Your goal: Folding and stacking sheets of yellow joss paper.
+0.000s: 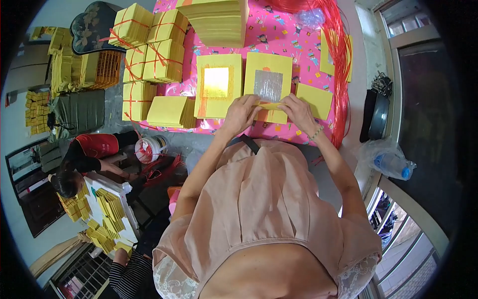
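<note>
Both my hands are at the lower part of a yellow paper sheet (268,61) with a silver square on it. My left hand (242,115) pinches a rolled or folded strip across the sheet from its left end. At the strip's right end, my right hand (299,116), with a bracelet at the wrist, has its fingers closed on the paper. Close to my left hand lies a stack of yellow paper (200,74) topped by a gold square with an orange border. A smaller plain yellow stack (314,101) lies right of my right hand.
Yellow bundles tied with red string (163,60) and a loose yellow pile (169,111) stand at left on the pink patterned tablecloth (276,30). A tall yellow stack (214,25) is at the back. Red strands (341,74) hang at right. Two other people work at lower left.
</note>
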Demonstrator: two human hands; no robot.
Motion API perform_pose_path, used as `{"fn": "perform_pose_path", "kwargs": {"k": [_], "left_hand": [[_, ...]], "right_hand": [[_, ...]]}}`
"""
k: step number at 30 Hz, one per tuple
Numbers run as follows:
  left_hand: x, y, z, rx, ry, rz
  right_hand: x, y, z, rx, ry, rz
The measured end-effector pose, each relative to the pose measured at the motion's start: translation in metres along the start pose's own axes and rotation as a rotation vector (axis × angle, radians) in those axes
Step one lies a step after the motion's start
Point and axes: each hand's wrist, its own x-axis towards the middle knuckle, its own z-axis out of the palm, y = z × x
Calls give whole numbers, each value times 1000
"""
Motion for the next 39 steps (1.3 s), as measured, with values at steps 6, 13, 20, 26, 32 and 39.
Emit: {"fn": "perform_pose_path", "kwargs": {"k": [6,13,20,26,32,39], "left_hand": [[3,10,16,214,368,207],[33,5,36,289,132,200],[50,-7,46,394,73,100],[55,-8,50,389,56,85],[57,-11,51,380,47,83],[56,-13,51,363,17,66]], "right_hand": [[55,21,-26,150,-1,91],[119,68,-31,177,-63,234],[142,84,-20,-55,-29,199],[154,83,-5,-125,15,122],[154,75,10,-102,-88,109],[154,70,11,-92,-89,118]]}}
